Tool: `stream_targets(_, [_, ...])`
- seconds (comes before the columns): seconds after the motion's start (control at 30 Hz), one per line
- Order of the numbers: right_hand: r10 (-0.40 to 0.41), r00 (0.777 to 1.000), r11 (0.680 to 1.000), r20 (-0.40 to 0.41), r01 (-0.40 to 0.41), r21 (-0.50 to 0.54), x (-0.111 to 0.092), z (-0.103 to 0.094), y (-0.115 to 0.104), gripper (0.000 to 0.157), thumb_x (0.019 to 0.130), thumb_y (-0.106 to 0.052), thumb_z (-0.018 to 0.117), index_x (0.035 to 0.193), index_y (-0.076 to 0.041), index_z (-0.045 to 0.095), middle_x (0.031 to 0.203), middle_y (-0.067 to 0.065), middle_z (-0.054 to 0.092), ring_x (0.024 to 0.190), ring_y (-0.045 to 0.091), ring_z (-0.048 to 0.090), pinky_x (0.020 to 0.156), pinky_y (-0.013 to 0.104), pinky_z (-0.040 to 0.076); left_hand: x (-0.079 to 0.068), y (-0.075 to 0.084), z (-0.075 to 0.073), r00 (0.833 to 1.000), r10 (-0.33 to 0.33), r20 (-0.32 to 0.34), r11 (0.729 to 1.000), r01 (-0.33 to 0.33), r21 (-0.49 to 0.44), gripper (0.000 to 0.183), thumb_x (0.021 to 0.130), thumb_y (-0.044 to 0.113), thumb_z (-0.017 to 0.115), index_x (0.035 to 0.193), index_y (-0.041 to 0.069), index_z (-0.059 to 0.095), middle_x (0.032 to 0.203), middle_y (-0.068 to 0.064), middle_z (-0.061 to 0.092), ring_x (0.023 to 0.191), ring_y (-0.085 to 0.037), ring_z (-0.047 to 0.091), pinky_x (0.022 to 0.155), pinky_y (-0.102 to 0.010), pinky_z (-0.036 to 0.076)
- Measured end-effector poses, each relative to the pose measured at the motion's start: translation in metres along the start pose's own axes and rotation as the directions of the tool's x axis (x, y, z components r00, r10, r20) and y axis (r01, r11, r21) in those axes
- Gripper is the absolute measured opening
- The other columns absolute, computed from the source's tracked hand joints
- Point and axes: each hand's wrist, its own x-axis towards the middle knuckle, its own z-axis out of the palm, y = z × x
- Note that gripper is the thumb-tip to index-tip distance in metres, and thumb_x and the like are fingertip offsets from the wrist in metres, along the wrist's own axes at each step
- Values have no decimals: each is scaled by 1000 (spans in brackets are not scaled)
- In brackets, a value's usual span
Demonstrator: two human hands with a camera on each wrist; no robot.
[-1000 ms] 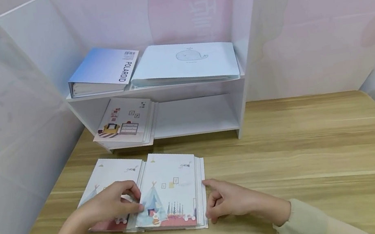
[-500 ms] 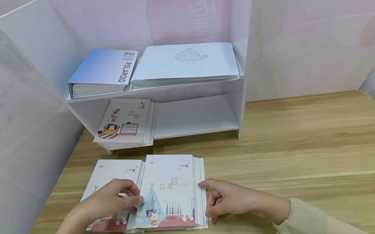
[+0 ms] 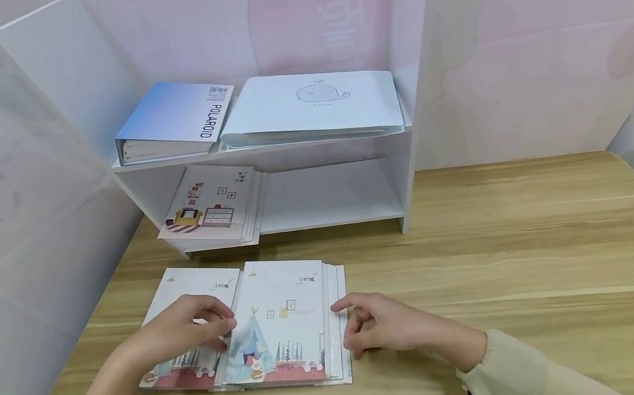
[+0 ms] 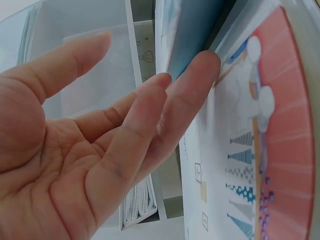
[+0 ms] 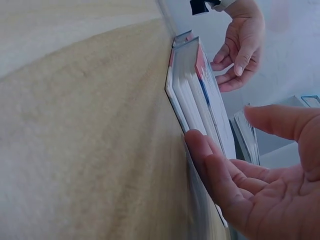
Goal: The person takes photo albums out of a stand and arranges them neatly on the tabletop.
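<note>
Two white photo albums with a blue tent drawing lie side by side on the wooden table in the head view. My left hand (image 3: 184, 328) is over the left album (image 3: 189, 282), its thumb at the left edge of the right album (image 3: 282, 287). In the left wrist view its fingers (image 4: 132, 120) are loosely extended and nothing is pinched. My right hand (image 3: 385, 322) is at the right album's right side, its index finger over the stepped page edges. The right wrist view shows the fingertips (image 5: 197, 140) against the album's edge and the thumb (image 5: 280, 120) apart from it.
A white two-tier shelf (image 3: 329, 195) stands behind the albums. Its upper tier holds a blue POLAROID album (image 3: 173, 113) and a pale blue whale album (image 3: 308, 104). Another illustrated album (image 3: 211, 204) on the lower tier juts over the front edge. Fabric walls surround the table (image 3: 525, 239).
The right album's upper cover and pages have shifted slightly left, exposing more of the stepped edges. My left hand has moved slightly up and left; my right index finger has edged left.
</note>
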Motion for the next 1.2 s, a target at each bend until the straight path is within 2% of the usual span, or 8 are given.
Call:
stream_targets(0.1, [-23, 1000, 1000, -11, 23, -3, 2, -3, 0, 50, 92, -1, 66, 137, 6, 48, 89, 9, 67, 77, 17, 67, 75, 24, 54, 0, 0, -2, 1000, 14, -19, 1000, -14, 9, 28, 98, 18, 60, 112, -7, 63, 91, -10, 68, 80, -21, 73, 80, -36, 58])
stream_targets(0.23, [-50, 998, 999, -34, 49, -10, 4, -6, 0, 46, 92, 0, 65, 135, 7, 51, 92, 12, 67, 77, 17, 68, 75, 27, 55, 0, 0, -4, 998, -13, -62, 999, 15, 47, 31, 98, 20, 60, 116, -5, 62, 97, -10, 68, 85, -19, 70, 77, -39, 58])
stream_targets(0.33, [-54, 997, 999, -58, 53, -7, 6, -8, 0, 44, 92, -1, 64, 134, 7, 52, 93, 12, 66, 78, 18, 68, 76, 30, 55, 0, 0, -7, 994, -27, -104, 996, 36, 80, 35, 99, 23, 59, 121, -4, 62, 105, -12, 68, 89, -19, 67, 75, -36, 56])
stream_targets(0.53, [-50, 995, 999, -89, 52, 16, 9, -8, -4, 43, 92, -1, 65, 133, 7, 53, 95, 12, 66, 80, 16, 68, 77, 30, 55, 1, -9, -15, 980, 21, -198, 992, 4, 125, 36, 99, 24, 59, 121, -4, 64, 110, -14, 68, 90, -19, 61, 72, -33, 53])
stream_targets(0.63, [-50, 994, 999, -101, 52, 12, 11, -8, -7, 43, 92, -3, 66, 133, 5, 54, 97, 10, 65, 79, 14, 66, 73, 27, 54, 1, -13, -19, 963, 26, -269, 992, 9, 127, 36, 100, 25, 58, 121, -4, 63, 108, -16, 69, 88, -19, 63, 70, -32, 53])
stream_targets(0.83, [-69, 989, 998, -132, 67, -22, 19, -8, -11, 41, 93, -5, 66, 132, 3, 57, 99, 11, 65, 77, 15, 64, 68, 25, 50, 0, -21, -26, 910, 16, -414, 990, 42, 132, 37, 101, 25, 58, 123, -5, 62, 113, -22, 69, 90, -21, 68, 65, -28, 52])
stream_targets(1.07, [-94, 979, 995, -179, 90, -34, 28, -12, -17, 41, 95, -9, 64, 133, 2, 56, 102, 13, 65, 86, 24, 70, 78, 30, 53, -1, -22, -39, 868, -34, -496, 991, 95, 99, 40, 102, 25, 55, 127, -6, 57, 114, -24, 68, 91, -16, 67, 68, -25, 53])
stream_targets(1.2, [-114, 971, 993, -209, 110, -31, 33, -12, -26, 41, 95, -9, 63, 133, 2, 56, 104, 13, 65, 87, 25, 70, 83, 33, 53, -2, -20, -45, 843, -34, -537, 987, 114, 116, 41, 103, 28, 52, 128, -5, 56, 115, -23, 65, 96, -23, 64, 69, -24, 51])
